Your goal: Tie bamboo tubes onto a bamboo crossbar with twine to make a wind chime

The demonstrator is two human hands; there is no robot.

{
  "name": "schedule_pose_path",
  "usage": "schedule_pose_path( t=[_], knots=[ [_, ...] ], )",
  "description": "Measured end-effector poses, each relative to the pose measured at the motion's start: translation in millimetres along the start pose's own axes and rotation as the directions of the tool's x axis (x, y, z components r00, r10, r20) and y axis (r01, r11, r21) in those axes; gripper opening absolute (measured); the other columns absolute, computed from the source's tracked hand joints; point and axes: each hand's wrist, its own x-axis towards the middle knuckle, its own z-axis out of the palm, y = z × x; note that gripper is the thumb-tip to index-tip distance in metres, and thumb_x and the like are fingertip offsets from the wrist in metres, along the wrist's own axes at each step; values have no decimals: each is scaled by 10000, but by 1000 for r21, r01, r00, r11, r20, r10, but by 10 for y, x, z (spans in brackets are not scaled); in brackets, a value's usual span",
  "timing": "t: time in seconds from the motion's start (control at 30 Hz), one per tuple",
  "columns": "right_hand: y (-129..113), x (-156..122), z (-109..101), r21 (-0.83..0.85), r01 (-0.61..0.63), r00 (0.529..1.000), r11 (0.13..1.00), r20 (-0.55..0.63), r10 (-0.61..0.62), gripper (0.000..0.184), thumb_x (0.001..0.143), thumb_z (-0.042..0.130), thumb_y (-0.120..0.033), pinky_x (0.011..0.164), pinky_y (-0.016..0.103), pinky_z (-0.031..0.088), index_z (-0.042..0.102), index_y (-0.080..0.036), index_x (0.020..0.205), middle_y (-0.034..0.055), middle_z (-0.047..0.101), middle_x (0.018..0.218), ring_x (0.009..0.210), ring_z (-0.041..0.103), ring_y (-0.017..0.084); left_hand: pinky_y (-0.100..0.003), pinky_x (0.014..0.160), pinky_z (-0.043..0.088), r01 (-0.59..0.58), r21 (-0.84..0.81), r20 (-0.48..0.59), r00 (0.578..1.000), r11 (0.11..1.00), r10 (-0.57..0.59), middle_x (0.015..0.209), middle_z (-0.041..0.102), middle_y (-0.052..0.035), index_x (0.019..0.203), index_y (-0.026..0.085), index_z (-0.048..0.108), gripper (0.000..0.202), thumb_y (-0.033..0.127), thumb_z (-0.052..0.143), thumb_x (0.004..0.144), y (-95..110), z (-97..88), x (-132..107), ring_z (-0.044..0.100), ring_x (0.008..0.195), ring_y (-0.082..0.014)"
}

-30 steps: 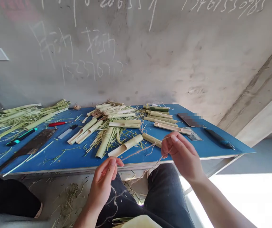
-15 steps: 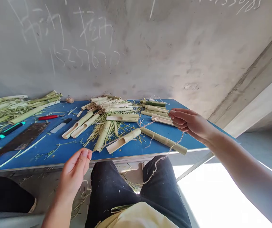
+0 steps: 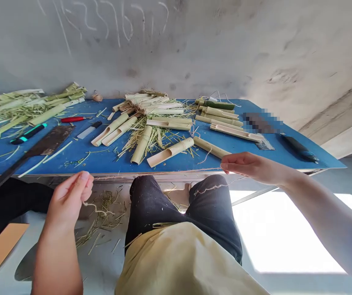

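Note:
A thin strand of twine (image 3: 151, 173) is stretched between my two hands, just in front of the table's near edge. My left hand (image 3: 71, 196) is closed in a pinch on one part, with a loose end hanging below it. Opposite, my right hand (image 3: 246, 166) pinches the strand, and its other tail droops over my knee. Just beyond the strand lie a notched bamboo piece (image 3: 170, 152) and a longer bamboo piece (image 3: 211, 146), whose near end is behind my right hand. A split bamboo tube (image 3: 141, 145) rests beside them on shavings.
On the blue table (image 3: 123, 162) are a cleaver (image 3: 53, 141), a small knife (image 3: 89, 129), a red-handled tool (image 3: 73, 119) and a black-and-teal handle (image 3: 28, 134) at left. Bamboo strips (image 3: 154, 105) are heaped centrally. Another dark-handled blade (image 3: 297, 147) lies right. A person's dark-clothed leg (image 3: 25, 198) is at left.
My hands have moved apart, widening the stretch of twine, and sit lower against the table. The view has tilted down and shifted, bringing the right end of the table into sight.

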Motion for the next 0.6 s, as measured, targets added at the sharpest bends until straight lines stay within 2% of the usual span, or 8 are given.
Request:
schedule_pose_path(
  t=[0.03, 0.1, 0.13, 0.23, 0.43, 0.53, 0.6],
  knots=[
    [41, -7, 3, -40, 2, 998, 999, 56, 1, 627, 886, 613, -798, 628, 282, 344, 644, -183, 764, -4, 496, 723, 679, 402, 124, -173, 525, 232, -10, -13, -23, 1000, 1000, 9, 653, 410, 68, 753, 159, 548, 462, 539, 804, 817, -12, -70, 34, 311, 574, -29],
    [105, -33, -22, -102, -5, 997, 995, 71, 12, 687, 893, 536, -867, 646, 294, 330, 622, -191, 804, -8, 464, 730, 690, 368, 135, -199, 494, 243, -25, -10, -53, 998, 1000, 24, 614, 389, 74, 718, 171, 535, 563, 586, 913, 684, -28, -198, 107, 308, 562, -49],
    [129, -54, -45, -121, -12, 998, 993, 63, 20, 705, 892, 512, -886, 650, 300, 327, 613, -194, 808, -6, 460, 733, 693, 363, 140, -210, 490, 251, -30, 4, -58, 998, 1000, 30, 605, 381, 73, 708, 175, 533, 578, 590, 933, 659, -29, -247, 137, 311, 564, -59],
    [186, -140, -122, -144, -32, 999, 989, 33, 37, 738, 878, 480, -922, 661, 312, 334, 610, -199, 807, 16, 491, 758, 718, 391, 161, -225, 505, 280, -63, 59, -36, 997, 996, 65, 625, 385, 59, 686, 191, 505, 541, 538, 920, 704, -8, -307, 176, 331, 589, -83],
    [401, -388, -251, -125, -58, 997, 990, -56, 52, 717, 874, 498, -916, 644, 319, 338, 628, -218, 773, 19, 479, 724, 677, 383, 162, -252, 501, 312, -104, 74, 47, 994, 992, 100, 643, 357, 57, 706, 227, 442, 500, 467, 880, 738, 81, -204, 116, 349, 589, -110],
    [561, -547, -316, -119, -72, 996, 990, -61, 65, 698, 880, 517, -893, 620, 310, 333, 638, -217, 758, 23, 496, 716, 669, 399, 157, -249, 490, 331, -128, 89, 92, 988, 988, 120, 626, 366, 58, 745, 230, 478, 469, 489, 869, 746, 154, -126, 106, 389, 571, -117],
    [658, -649, -351, -102, -102, 992, 990, -90, 93, 679, 893, 513, -870, 586, 296, 316, 639, -215, 764, 11, 481, 704, 637, 383, 140, -249, 487, 349, -207, 150, 103, 976, 967, 194, 612, 382, 52, 778, 222, 536, 430, 546, 818, 794, 224, -38, 104, 416, 566, -127]
  ],
)
